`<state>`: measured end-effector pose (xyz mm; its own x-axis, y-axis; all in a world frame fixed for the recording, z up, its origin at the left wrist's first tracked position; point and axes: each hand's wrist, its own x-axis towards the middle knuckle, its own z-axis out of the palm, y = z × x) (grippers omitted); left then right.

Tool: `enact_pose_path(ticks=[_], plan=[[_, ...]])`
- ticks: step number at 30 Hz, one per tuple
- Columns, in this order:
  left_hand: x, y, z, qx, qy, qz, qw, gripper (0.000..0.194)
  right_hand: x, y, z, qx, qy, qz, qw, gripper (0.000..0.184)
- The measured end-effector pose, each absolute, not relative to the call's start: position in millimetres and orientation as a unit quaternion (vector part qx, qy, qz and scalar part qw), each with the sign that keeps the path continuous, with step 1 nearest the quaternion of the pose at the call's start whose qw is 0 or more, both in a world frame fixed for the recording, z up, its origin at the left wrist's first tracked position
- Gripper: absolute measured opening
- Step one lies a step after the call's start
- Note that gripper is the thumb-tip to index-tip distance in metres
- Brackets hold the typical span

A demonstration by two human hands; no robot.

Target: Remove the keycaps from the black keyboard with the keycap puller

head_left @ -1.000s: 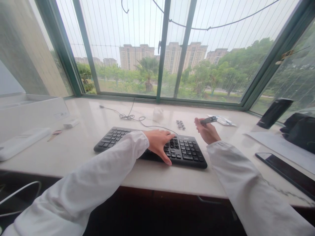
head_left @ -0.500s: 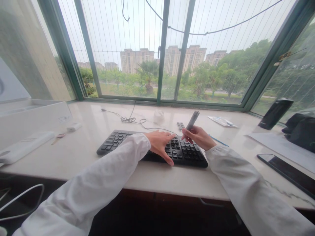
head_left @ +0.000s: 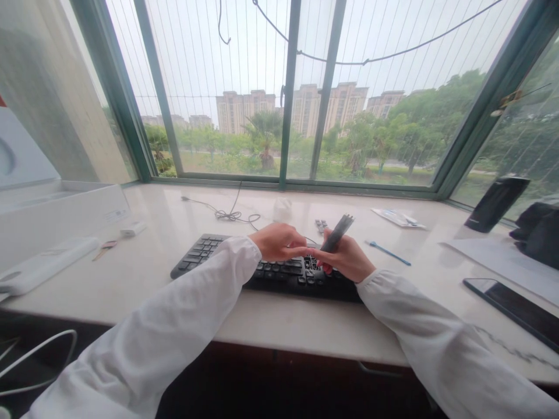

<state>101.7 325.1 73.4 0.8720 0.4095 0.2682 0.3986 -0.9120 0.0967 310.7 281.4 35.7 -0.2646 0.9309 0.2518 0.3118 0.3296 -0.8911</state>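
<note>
A black keyboard [head_left: 279, 273] lies on the pale counter under both hands. Some keys are off it, leaving bare sockets right of its middle. My right hand [head_left: 351, 259] grips a dark grey stick-shaped tool [head_left: 337, 233], tilted up to the right with several small prongs at its upper end. Just above the keys, my left hand [head_left: 279, 242] has its fingers bent and drawn together, their tips meeting the right fingers by the tool's lower end. Whatever the left fingertips pinch there is hidden. Behind the hands sit several loose keycaps [head_left: 321, 224].
A blue thin stick [head_left: 388, 253] and a clear packet [head_left: 398, 219] lie to the right, near a phone [head_left: 513, 308] and a paper sheet [head_left: 502, 267]. Leftward are a white box [head_left: 65, 215], a key [head_left: 105, 249] and a power strip [head_left: 48, 265]. A cable [head_left: 229, 215] coils behind the keyboard.
My left hand, spread over the keys before, has lifted and drawn its fingers together beside the right hand. The right hand has shifted slightly and tilted the tool further right.
</note>
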Motion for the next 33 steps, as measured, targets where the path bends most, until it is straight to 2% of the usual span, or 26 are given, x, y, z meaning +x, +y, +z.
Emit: enact_pose_path(ticks=[8, 19, 33], plan=[[100.8, 321.6, 71.0, 0.968, 0.204, 0.137, 0.044, 0.019, 309.7, 277.5, 37.3, -0.473, -0.713, 0.331, 0.398, 0.05], [106.5, 322.4, 63.4, 0.965, 0.2, 0.121, 0.118, 0.021, 304.9, 270.6, 40.3, -0.512, -0.691, 0.328, 0.39, 0.051], [108.1, 319.4, 67.7, 0.965, 0.185, 0.104, 0.155, 0.015, 302.2, 265.3, 46.0, -0.532, -0.685, 0.356, 0.348, 0.049]])
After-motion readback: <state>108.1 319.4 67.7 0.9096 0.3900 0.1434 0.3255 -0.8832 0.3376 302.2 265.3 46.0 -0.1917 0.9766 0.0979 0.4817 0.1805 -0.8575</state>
